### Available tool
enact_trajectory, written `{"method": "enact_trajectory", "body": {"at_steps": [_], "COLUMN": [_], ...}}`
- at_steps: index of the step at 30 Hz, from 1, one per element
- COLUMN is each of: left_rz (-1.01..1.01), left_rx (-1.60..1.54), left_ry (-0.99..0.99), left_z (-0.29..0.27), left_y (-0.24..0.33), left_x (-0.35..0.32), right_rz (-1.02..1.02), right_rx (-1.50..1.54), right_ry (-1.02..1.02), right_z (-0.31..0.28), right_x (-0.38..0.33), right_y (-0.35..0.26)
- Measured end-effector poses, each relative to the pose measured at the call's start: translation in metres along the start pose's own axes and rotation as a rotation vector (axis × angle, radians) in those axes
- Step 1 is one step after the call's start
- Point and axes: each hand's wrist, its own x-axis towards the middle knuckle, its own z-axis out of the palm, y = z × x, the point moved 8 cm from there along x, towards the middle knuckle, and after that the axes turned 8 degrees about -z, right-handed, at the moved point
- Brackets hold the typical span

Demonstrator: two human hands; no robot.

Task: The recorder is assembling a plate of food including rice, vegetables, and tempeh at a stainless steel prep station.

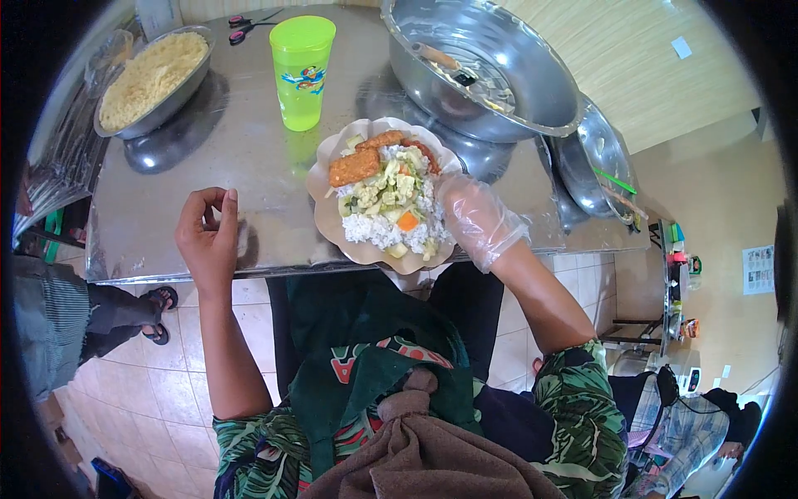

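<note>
A brown paper sheet lies on the steel table, heaped with white rice, chopped vegetables and a fried breaded piece. My right hand, in a clear plastic glove, rests against the right edge of the food and paper. My bare left hand sits on the table to the left of the paper, its fingers curled with nothing in them.
A green plastic cup stands behind the food. A metal bowl of yellow noodles is at the far left, a large steel basin with a utensil at the far right, scissors at the back. Another person's sandalled foot is below left.
</note>
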Motion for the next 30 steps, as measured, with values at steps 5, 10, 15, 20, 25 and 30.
{"method": "enact_trajectory", "body": {"at_steps": [5,10,15,20,25,30], "left_rz": [-0.012,-0.028,-0.024,-0.026,-0.009,-0.036], "left_rx": [-0.004,0.007,-0.016,-0.001,-0.002,0.019], "left_ry": [-0.013,-0.012,-0.025,-0.006,-0.008,-0.023], "left_z": [0.005,0.002,0.006,0.004,0.005,0.006], "left_y": [0.004,0.000,0.000,-0.001,0.002,0.000], "left_x": [0.001,-0.001,-0.001,-0.001,-0.001,-0.001], "right_rz": [0.030,0.387,0.092,0.158,-0.030,0.011], "right_rx": [0.046,0.968,0.644,0.549,0.511,0.402], "right_ry": [0.096,-0.126,0.174,0.072,0.063,0.098], "right_z": [0.008,0.013,-0.006,-0.002,-0.012,-0.005], "right_x": [-0.004,-0.003,0.002,0.004,-0.004,0.000], "right_y": [0.021,0.061,0.026,0.031,0.021,0.009]}}
